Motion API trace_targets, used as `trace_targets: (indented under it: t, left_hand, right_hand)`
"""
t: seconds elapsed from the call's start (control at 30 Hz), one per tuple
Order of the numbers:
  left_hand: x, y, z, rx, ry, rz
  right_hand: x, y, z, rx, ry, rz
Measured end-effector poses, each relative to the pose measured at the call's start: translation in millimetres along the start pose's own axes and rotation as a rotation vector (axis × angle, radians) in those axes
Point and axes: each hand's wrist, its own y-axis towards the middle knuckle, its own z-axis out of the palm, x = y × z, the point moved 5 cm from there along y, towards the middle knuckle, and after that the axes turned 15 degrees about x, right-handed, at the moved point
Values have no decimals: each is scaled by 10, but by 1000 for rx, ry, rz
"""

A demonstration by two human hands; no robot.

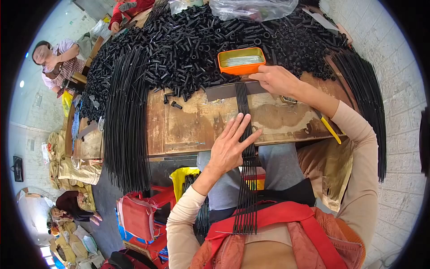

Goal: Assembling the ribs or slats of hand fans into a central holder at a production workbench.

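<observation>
A row of thin black rods point(242, 96) lies side by side, running from a dark grey bar point(221, 92) over the table's front edge to my lap. My left hand point(226, 148) is laid on the rods near that edge, fingers stretched out. Beyond the bar, my right hand point(278, 80) has its thumb and fingertips pinched together by the near side of an orange tray point(242, 69). Whatever it grips is too small to make out. Inside the tray lie many thin silvery pins point(242, 60). A thin wire-like piece crosses the rods' lower ends at my lap.
Black tubular parts point(188, 45) are heaped across the back of the wooden table point(179, 121). Long black rods hang over its edge in a left bundle point(127, 121) and a right bundle point(365, 89). A yellow-handled tool point(330, 130) lies at front right. Other people are at left.
</observation>
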Motion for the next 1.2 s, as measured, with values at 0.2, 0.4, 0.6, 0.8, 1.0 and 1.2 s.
trace_targets:
  t: [0.2, 0.4, 0.6, 0.8, 1.0, 1.2]
  left_hand:
    - [62, 51, -9, -25, 10, -1]
    - [57, 36, 1, -21, 7, -2]
    - [43, 36, -26, -50, -78, -6]
    - [36, 18, -36, -34, -112, -18]
    - [-31, -16, -45, -61, -208, 11]
    - [-25, -32, -31, -42, -134, -9]
  right_hand:
    - [-5, 91, -16, -47, -27, -54]
    - [26, 91, -2, -39, -26, -54]
    - [23, 81, -19, -11, -37, -50]
    - [52, 128, 38, -76, -63, -97]
    - [62, 192, 38, -152, 119, -178]
    - [23, 124, -43, -225, 139, -31]
